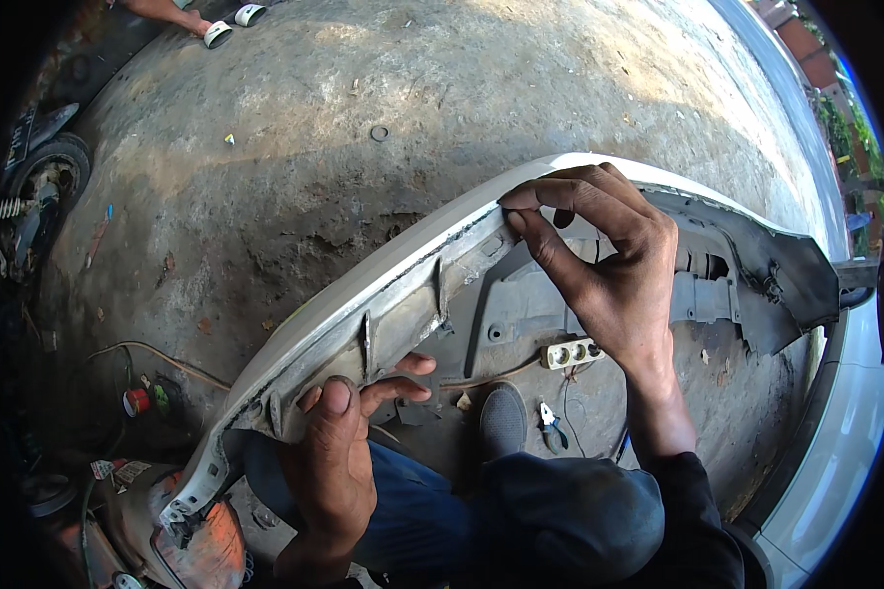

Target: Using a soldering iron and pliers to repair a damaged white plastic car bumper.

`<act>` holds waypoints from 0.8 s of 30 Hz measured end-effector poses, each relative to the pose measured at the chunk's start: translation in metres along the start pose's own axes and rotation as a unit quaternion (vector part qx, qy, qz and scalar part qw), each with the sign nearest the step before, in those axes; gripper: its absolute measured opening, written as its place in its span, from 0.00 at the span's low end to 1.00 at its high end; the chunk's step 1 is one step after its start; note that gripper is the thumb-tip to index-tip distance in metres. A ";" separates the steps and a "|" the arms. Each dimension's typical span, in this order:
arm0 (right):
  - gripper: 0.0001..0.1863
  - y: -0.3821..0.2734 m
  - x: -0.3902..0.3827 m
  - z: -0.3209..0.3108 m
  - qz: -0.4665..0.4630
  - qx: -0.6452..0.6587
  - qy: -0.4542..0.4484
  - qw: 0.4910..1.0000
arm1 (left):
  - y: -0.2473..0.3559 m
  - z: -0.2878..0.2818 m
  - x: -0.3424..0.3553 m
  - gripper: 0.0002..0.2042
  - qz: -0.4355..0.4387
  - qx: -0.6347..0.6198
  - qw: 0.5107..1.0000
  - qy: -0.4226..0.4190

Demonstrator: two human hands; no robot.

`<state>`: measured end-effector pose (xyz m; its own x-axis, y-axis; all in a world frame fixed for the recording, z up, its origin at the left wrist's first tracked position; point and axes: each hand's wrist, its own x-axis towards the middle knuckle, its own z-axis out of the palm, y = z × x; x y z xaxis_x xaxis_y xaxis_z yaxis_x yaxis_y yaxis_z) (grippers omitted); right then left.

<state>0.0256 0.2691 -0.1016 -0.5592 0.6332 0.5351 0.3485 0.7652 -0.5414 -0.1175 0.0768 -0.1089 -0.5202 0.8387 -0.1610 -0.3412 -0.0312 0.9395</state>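
A long white car bumper arcs across the head view, its grey ribbed inner side facing me and its far right end dark. My left hand supports the lower left part, thumb against the inner side and fingers curled loosely around the ribs. My right hand grips the upper edge near the middle, thumb and fingertips pinched on the lip. Below the bumper, between my hands, lie a white power strip and pliers on the ground, beside my grey shoe.
A motorcycle wheel is at the left. Another person's sandalled foot shows at top. A white car body borders the right. An orange-and-grey object, cables and a red spool sit on the stained concrete ground.
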 end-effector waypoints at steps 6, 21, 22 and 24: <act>0.08 0.005 0.000 -0.001 0.046 0.052 -0.010 0.998 | -0.001 -0.001 -0.001 0.27 0.001 0.002 1.000 -0.002; 0.09 0.021 0.006 -0.005 0.049 0.083 -0.013 0.995 | 0.002 -0.007 -0.005 0.27 -0.001 -0.013 0.999 -0.038; 0.10 0.024 0.006 -0.005 0.041 0.092 -0.006 0.995 | 0.003 -0.007 -0.006 0.28 -0.011 -0.025 0.999 -0.042; 0.11 0.032 0.005 -0.004 0.048 0.127 -0.007 0.991 | 0.025 -0.010 -0.006 0.28 -0.067 0.101 0.989 -0.088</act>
<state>0.0367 0.2978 -0.1137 -0.5433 0.6990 0.4650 0.2011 0.6461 -0.7363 -0.1311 0.0657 -0.0879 -0.3302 0.9101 -0.2502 -0.2260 0.1811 0.9571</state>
